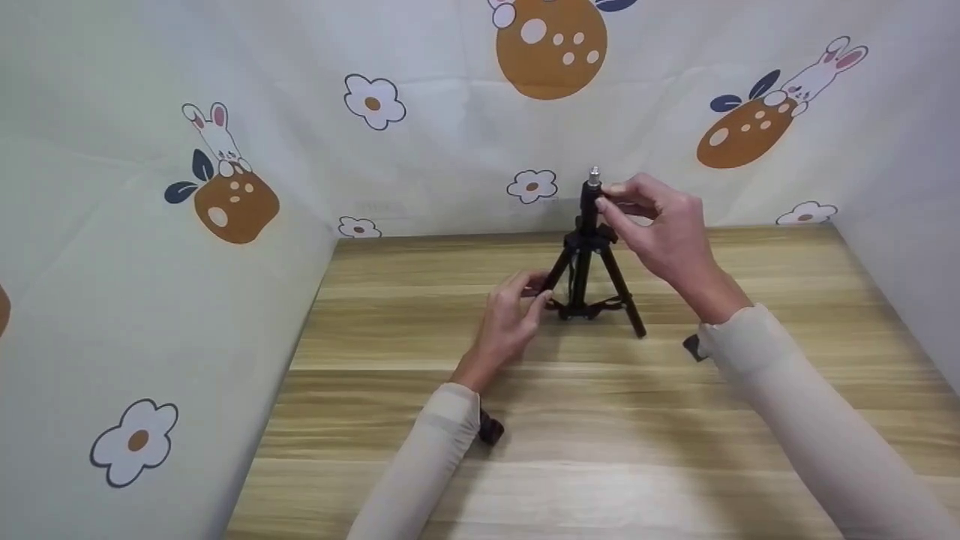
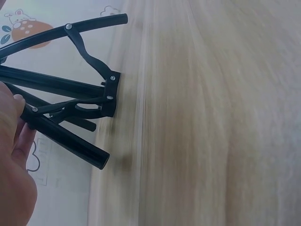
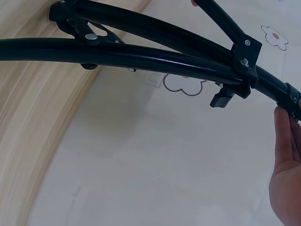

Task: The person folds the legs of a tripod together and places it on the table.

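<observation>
A small black tripod stand (image 1: pixel 579 274) stands with its legs spread at the back of the table, topped by a silver stud (image 1: pixel 595 176). Thumb and fingers of my left hand (image 1: pixel 512 316) pinch its left leg; in the left wrist view that leg (image 2: pixel 70 141) passes by the hand (image 2: pixel 16 174) near a brace rivet. Up at the column's top, below the stud, my right hand (image 1: pixel 667 229) pinches the black collar. From the right wrist view, the right hand's fingers (image 3: pixel 283 136) touch the collar (image 3: pixel 288 96); a clamp knob (image 3: pixel 221 97) juts from the leg hub.
The wood-grain table (image 1: pixel 555 465) meets a pale cloth wall (image 1: pixel 435 165) printed with rabbits, fruit and flowers right behind the stand. Similar cloth walls rise at left and right. A dark device (image 1: pixel 490 429) shows at the left wrist, another (image 1: pixel 694 348) by the right cuff.
</observation>
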The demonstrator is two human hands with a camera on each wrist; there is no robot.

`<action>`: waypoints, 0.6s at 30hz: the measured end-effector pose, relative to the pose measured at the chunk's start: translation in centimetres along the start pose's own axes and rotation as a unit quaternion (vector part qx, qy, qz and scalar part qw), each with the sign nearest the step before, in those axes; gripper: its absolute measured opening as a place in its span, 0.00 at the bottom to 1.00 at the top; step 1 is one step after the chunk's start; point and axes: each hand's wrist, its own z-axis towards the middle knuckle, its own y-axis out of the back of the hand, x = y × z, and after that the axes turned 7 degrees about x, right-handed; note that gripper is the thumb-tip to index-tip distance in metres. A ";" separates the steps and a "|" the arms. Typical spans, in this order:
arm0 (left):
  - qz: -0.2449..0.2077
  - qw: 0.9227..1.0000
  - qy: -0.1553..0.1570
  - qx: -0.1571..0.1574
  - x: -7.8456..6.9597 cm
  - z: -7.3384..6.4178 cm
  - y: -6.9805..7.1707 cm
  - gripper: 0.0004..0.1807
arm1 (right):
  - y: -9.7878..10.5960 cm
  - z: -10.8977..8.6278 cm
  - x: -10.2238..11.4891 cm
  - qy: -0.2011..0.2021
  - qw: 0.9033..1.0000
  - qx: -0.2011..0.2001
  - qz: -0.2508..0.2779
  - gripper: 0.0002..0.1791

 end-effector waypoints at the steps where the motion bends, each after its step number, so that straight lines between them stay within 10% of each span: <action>1: -0.001 1.000 0.001 0.000 0.0 0.0 0.0 0.13 | 0.0 0.0 0.0 0.000 1.000 0.000 0.000 0.07; 18: -0.022 1.000 -0.009 -0.012 -0.1 0.4 -0.3 0.13 | 0.0 0.0 0.2 0.010 1.000 -0.002 0.008 0.06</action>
